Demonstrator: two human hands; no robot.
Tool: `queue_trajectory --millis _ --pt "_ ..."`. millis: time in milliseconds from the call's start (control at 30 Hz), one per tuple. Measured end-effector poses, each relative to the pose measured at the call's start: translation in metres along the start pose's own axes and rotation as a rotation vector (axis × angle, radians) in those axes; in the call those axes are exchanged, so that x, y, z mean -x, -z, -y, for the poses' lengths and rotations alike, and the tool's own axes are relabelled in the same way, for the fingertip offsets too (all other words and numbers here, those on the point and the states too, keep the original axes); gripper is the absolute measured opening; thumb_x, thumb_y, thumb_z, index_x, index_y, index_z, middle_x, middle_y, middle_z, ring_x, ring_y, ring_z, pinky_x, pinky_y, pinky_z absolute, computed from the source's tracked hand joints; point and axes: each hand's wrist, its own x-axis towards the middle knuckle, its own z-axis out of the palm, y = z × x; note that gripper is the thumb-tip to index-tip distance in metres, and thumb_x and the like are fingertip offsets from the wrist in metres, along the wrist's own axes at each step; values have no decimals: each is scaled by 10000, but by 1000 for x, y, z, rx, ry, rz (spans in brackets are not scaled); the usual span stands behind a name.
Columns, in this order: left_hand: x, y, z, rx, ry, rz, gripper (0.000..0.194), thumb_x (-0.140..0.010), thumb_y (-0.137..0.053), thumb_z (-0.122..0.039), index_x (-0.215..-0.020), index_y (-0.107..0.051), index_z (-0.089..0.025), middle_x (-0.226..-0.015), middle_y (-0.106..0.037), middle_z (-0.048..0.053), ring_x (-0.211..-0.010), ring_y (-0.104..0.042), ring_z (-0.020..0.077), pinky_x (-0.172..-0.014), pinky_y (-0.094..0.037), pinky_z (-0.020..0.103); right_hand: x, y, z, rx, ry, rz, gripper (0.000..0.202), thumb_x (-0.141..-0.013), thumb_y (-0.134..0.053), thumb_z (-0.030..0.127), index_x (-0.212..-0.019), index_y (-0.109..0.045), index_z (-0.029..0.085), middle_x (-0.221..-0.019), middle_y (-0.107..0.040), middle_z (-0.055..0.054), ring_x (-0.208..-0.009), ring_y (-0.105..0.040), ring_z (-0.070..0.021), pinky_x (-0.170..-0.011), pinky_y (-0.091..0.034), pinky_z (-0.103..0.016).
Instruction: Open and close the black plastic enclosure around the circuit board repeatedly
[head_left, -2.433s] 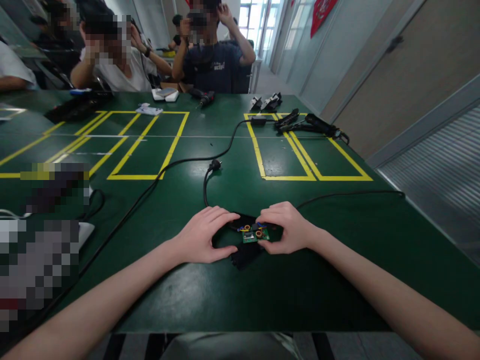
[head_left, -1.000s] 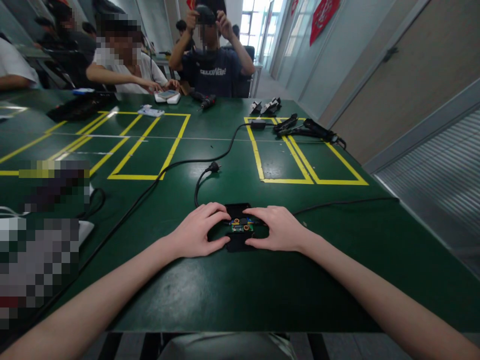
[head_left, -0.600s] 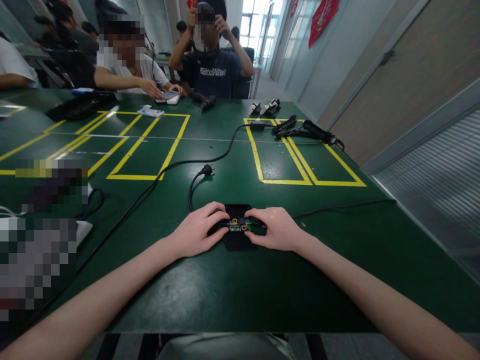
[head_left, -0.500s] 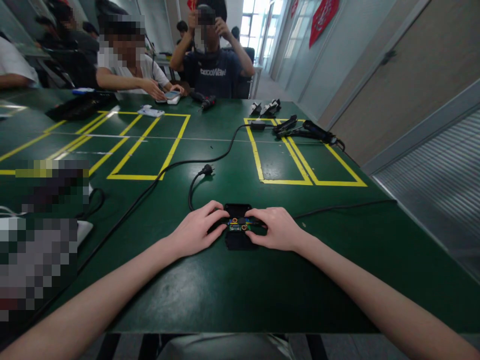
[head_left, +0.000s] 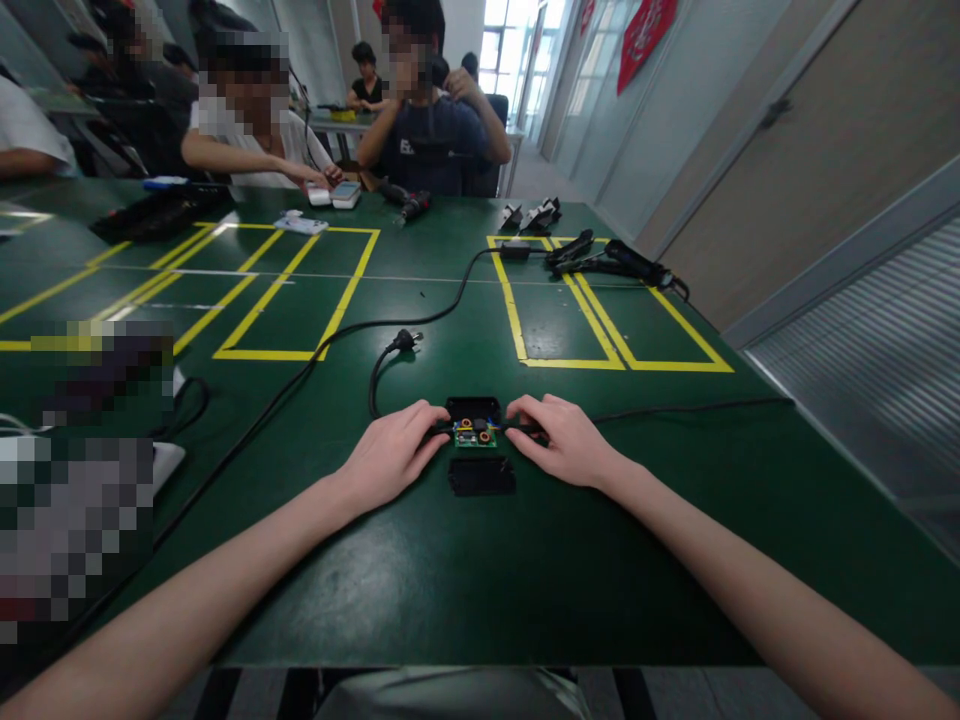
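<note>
A small green circuit board [head_left: 475, 436] with copper coils lies between my hands, at the front edge of a black casing half [head_left: 472, 406]. The other black casing half [head_left: 481, 477] rests on the table nearer to me, apart from the board. My left hand [head_left: 394, 445] pinches the black cable at the board's left end. On the right, my right hand [head_left: 562, 440] has its fingers closed around the black cable beside the board's other end. A black plug [head_left: 406, 341] lies beyond my left hand on its short curved cable.
The green table [head_left: 360, 600] has yellow tape outlines. A long black cable [head_left: 292, 380] crosses the left side. Black tools [head_left: 630, 263] lie at the back right, a drill [head_left: 411, 205] at the back. Two people [head_left: 431, 130] sit opposite; blurred objects stand at the left.
The board and both hands have shifted slightly left and away from me. The near casing half is now separate from the board. My right fingers have moved from the board onto the cable.
</note>
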Motion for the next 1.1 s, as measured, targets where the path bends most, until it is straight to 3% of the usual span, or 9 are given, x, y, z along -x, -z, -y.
queue_trajectory --millis 100,200,500,667,900,1100 --pt "-1 2 0 -15 -13 -3 231 -1115 -429 -322 -1175 -603 -183 -1011 -668 58 -845 -697 194 -763 -592 317 0 1 -9 14 53 65 283 -1069 -465 310 -874 -642 208 -775 -710 -37 -673 -621 -180 -703 -406 -306" --pt "-1 3 -1 -20 -21 -5 242 -1115 -434 -324 -1145 -628 -183 -1002 -667 57 -831 -689 184 -749 -587 305 1 1 -13 34 75 99 334 -1091 -445 315 -864 -666 208 -769 -712 -43 -699 -643 -187 -688 -395 -295" --pt "-1 3 -2 -4 -112 -64 214 -1108 -469 -289 -1096 -647 -171 -969 -690 60 -829 -679 173 -725 -566 281 2 1 -12 60 -15 165 469 -1112 -380 378 -812 -694 201 -711 -709 -50 -669 -661 -184 -667 -370 -284" --pt "-2 6 -4 37 -151 -111 187 -1093 -503 -264 -1080 -660 -163 -960 -706 69 -826 -687 172 -711 -561 273 4 4 -12 17 23 113 508 -1112 -361 386 -755 -670 198 -657 -671 -43 -618 -621 -169 -642 -348 -287" --pt "1 14 -11 94 -231 -136 156 -1052 -550 -242 -1091 -671 -153 -929 -719 72 -773 -690 159 -666 -549 253 10 12 -4 -15 237 -59 509 -1102 -388 309 -656 -599 186 -536 -562 -8 -496 -462 -125 -604 -313 -297" --pt "2 17 -12 144 -256 -70 118 -990 -568 -184 -1036 -674 -158 -849 -696 36 -677 -649 124 -586 -481 219 9 12 3 -9 257 17 479 -1079 -410 276 -629 -549 190 -527 -536 7 -485 -410 -112 -592 -306 -290"
